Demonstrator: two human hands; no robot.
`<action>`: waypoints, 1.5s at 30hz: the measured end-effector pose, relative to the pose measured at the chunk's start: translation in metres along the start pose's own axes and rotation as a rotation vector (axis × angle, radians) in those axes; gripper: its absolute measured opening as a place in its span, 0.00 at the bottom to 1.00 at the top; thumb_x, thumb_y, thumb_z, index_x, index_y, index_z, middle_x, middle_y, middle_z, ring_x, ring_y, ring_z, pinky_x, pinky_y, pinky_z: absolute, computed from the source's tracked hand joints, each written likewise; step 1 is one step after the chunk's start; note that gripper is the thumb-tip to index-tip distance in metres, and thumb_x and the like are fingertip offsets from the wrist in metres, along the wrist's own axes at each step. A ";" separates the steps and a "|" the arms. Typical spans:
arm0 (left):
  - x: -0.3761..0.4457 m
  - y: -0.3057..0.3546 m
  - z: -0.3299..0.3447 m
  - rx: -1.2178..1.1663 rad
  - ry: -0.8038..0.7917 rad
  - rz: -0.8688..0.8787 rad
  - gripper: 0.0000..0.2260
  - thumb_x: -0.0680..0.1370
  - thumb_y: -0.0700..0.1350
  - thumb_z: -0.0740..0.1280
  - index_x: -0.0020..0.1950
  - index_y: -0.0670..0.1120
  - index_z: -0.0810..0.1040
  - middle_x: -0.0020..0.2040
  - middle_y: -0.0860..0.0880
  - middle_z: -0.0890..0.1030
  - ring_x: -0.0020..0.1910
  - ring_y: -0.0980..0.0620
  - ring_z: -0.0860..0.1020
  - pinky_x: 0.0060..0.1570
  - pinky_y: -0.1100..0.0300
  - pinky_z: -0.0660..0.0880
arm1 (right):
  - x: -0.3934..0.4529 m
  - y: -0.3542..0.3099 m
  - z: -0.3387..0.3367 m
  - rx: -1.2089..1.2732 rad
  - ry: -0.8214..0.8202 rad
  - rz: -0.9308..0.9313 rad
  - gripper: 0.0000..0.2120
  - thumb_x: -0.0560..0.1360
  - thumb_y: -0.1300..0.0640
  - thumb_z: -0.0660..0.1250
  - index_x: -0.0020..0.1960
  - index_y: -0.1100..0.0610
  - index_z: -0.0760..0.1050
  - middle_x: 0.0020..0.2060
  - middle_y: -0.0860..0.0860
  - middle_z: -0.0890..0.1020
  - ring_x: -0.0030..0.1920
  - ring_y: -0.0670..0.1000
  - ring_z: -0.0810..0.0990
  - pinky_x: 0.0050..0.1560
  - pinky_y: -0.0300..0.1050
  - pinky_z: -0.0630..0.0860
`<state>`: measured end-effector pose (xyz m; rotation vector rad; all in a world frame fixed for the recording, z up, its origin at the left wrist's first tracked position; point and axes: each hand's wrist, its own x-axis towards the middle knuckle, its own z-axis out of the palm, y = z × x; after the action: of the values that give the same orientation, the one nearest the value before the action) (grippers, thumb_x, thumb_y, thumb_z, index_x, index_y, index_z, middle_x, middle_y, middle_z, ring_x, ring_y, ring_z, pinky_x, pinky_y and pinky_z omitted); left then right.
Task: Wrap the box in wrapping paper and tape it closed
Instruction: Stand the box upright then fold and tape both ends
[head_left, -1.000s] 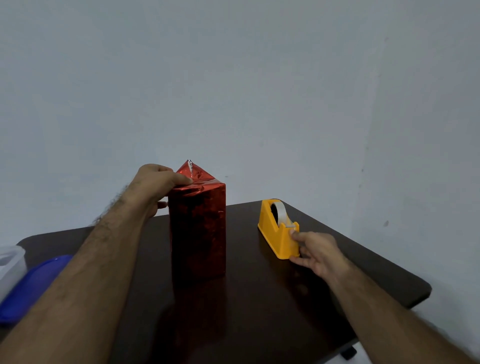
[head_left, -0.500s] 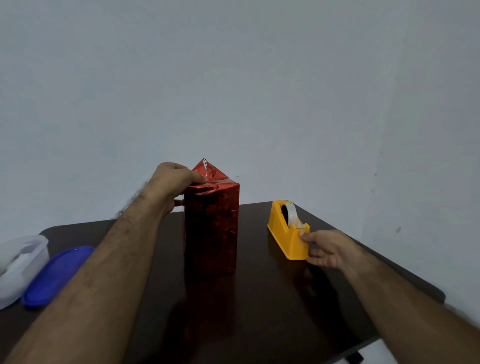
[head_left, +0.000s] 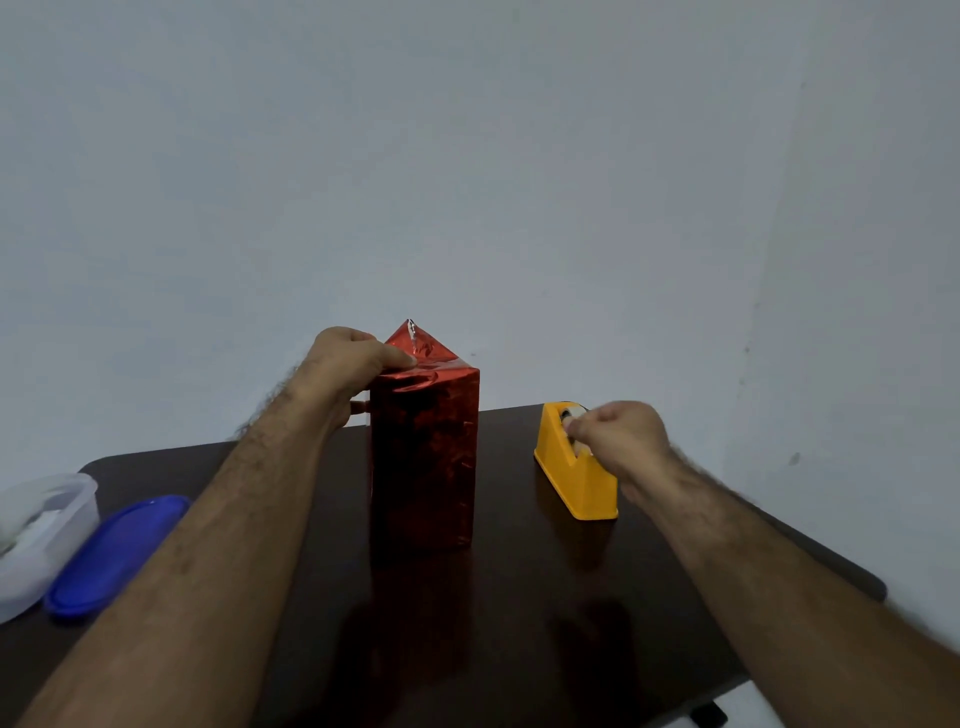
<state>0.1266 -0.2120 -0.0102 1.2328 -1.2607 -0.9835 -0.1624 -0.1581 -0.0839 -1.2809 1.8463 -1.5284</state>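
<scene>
My right hand has lifted from the front end of the yellow tape dispenser up to its roll, fingers curled over the tape there, though I cannot tell whether they actually pinch it. My left hand stays where it was, thumb and fingers pressing down the folded red wrapping paper atop the box, which stands upright mid-table, left of the dispenser.

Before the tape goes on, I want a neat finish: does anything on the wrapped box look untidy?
Yes. At the top of the red-wrapped box, a triangular paper flap stands up unfolded, and the paper beside the left hand is creased. The right hand is at the yellow tape dispenser.
</scene>
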 end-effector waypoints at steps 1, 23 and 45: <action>0.000 0.000 0.000 0.000 -0.001 0.001 0.21 0.72 0.38 0.80 0.63 0.41 0.79 0.54 0.44 0.83 0.48 0.49 0.81 0.41 0.52 0.79 | 0.000 -0.012 0.000 0.034 -0.036 -0.044 0.10 0.76 0.55 0.79 0.46 0.63 0.85 0.45 0.51 0.85 0.50 0.48 0.83 0.45 0.44 0.80; 0.003 -0.003 0.000 -0.010 -0.005 0.006 0.23 0.71 0.39 0.80 0.62 0.44 0.77 0.58 0.44 0.80 0.56 0.47 0.80 0.55 0.45 0.82 | 0.027 -0.165 0.051 -0.418 -0.701 -0.217 0.07 0.79 0.61 0.71 0.47 0.51 0.84 0.45 0.47 0.84 0.42 0.48 0.76 0.43 0.45 0.73; 0.006 -0.005 0.001 0.003 -0.005 0.007 0.22 0.70 0.39 0.81 0.60 0.45 0.77 0.58 0.44 0.82 0.57 0.46 0.82 0.56 0.43 0.82 | 0.042 -0.180 0.075 -0.815 -0.647 -0.160 0.10 0.74 0.55 0.78 0.54 0.56 0.85 0.48 0.47 0.83 0.44 0.49 0.73 0.55 0.48 0.76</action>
<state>0.1266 -0.2184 -0.0145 1.2283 -1.2696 -0.9802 -0.0557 -0.2285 0.0694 -1.9954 1.9590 -0.2586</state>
